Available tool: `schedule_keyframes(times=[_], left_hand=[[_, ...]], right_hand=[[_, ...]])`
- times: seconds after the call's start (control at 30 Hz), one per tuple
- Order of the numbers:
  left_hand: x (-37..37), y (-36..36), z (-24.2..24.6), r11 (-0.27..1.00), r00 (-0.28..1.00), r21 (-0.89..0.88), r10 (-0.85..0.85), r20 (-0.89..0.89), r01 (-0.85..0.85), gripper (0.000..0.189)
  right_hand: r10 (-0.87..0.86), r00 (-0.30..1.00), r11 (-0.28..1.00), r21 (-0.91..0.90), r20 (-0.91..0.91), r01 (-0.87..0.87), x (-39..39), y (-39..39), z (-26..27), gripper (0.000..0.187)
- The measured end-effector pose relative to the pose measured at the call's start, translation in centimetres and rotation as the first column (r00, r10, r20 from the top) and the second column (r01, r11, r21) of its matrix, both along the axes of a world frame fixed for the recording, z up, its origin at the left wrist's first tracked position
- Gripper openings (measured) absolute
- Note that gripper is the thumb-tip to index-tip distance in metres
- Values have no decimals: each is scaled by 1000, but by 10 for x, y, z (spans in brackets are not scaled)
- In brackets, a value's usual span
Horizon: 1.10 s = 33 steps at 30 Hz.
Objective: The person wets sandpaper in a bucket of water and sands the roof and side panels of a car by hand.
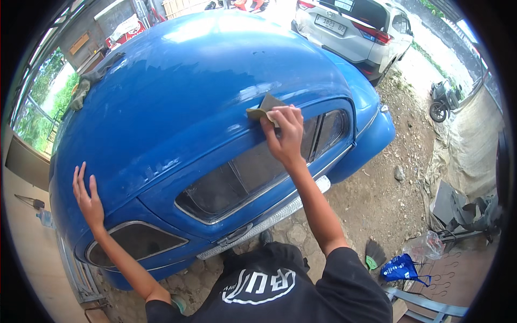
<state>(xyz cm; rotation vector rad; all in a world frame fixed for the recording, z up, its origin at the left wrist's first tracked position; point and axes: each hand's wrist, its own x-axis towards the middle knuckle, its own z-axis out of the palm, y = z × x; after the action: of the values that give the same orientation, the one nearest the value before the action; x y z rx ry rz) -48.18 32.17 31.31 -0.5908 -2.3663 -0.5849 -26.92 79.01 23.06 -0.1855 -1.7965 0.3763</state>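
Note:
A rounded blue car body [169, 109] fills the middle of the view, its roof shiny in places and dull or whitish in others. My right hand [286, 131] grips a bent sheet of sandpaper [272, 102] at the roof's edge, just above the side windows; the fingers partly cover the sheet. Pale scuffed patches show on the paint around it. Farther left, my left hand [87, 198] is laid on the roof, fingers spread and holding nothing. Below it is the small side window [137, 241], while the door window [218, 191] lies between my two arms.
A ribbed running board [266, 226] runs along the car's near side. Dark cloth [83, 91] lies on the roof's far left edge. To my right are a broom head [375, 254], a blue bag [400, 268] and a stone [399, 173]. A white car [347, 44] stands beyond.

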Motion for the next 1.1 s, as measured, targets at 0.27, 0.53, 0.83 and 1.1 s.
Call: schedule_keyframes(times=[0.27,0.53,0.83,1.1], left_hand=[[-4,-37,-1,997,998,-74,-36,50,40,45],[-51,-139,-16,997,997,4,75,33,-75,46],[-39,-138,-40,997,999,-74,18,-30,-20,54],[-29,-126,-34,998,997,-62,16,-75,-20,51]], right_hand=[[-189,981,982,27,42,188,18,57,-10,13],[-124,992,992,-15,16,125,-6,-17,7,12],[50,999,998,48,-5,-50,-61,-198,19,8],[221,974,968,110,55,-225,-123,-379,34,15]])
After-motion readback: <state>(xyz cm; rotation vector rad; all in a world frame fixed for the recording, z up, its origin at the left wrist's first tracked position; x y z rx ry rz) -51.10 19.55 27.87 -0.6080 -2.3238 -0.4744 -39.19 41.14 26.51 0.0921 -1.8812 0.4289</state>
